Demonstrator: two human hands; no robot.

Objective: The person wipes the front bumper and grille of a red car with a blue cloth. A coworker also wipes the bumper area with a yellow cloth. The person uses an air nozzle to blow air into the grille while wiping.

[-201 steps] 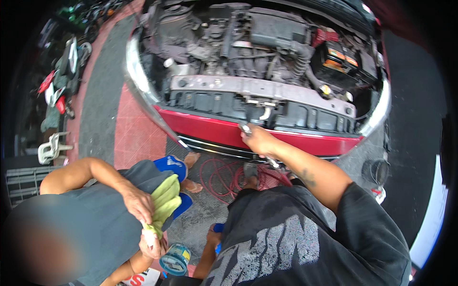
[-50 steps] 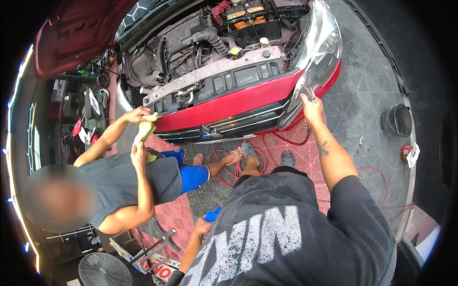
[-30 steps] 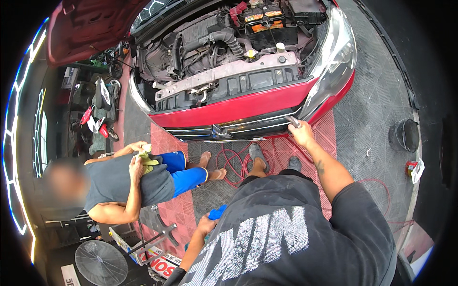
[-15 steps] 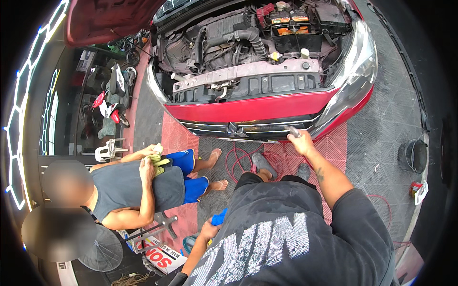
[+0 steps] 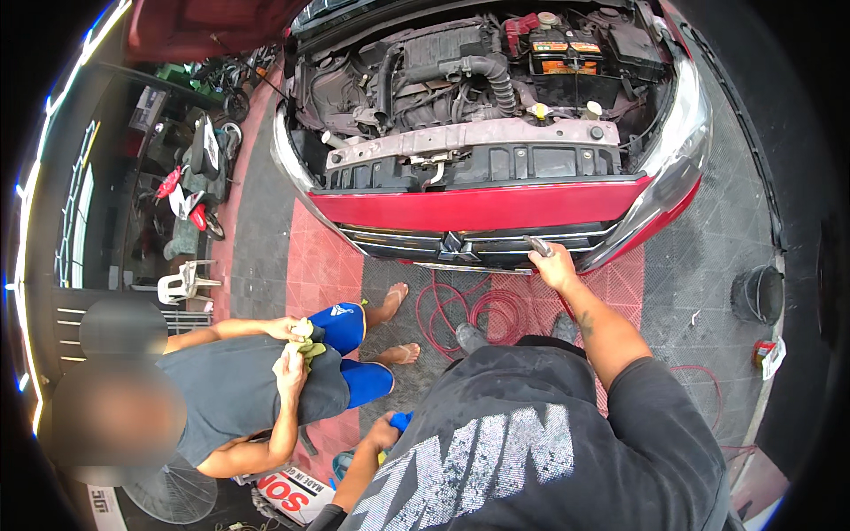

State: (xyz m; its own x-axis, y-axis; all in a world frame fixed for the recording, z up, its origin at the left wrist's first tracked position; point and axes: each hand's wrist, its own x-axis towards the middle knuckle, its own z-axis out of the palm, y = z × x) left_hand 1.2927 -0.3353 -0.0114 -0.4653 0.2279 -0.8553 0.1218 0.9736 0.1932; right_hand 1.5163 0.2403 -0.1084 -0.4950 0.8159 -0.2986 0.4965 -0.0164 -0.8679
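Observation:
My right hand (image 5: 552, 266) reaches out to the front of a red car (image 5: 478, 207) with its bonnet raised. Its fingers are closed round a small grey hand tool (image 5: 536, 244), whose exact kind I cannot make out. The tool is in front of the dark grille (image 5: 496, 242); whether it touches is unclear. Down at my left side, my left hand (image 5: 382, 434) is closed on a blue cloth (image 5: 401, 420), partly hidden by my shirt.
A red hose (image 5: 500, 317) lies coiled by my feet. To the left a co-worker (image 5: 257, 380) holds a yellow-green cloth (image 5: 306, 343). A black bucket (image 5: 757, 295) and a red can (image 5: 763, 354) stand at right. A white plastic chair (image 5: 184, 283) and parked motorcycle (image 5: 202, 177) are at left.
The view has shifted slightly. My right hand stays at the grille with the tool, its tip now angled a little differently. The co-worker's hands have moved on the cloth.

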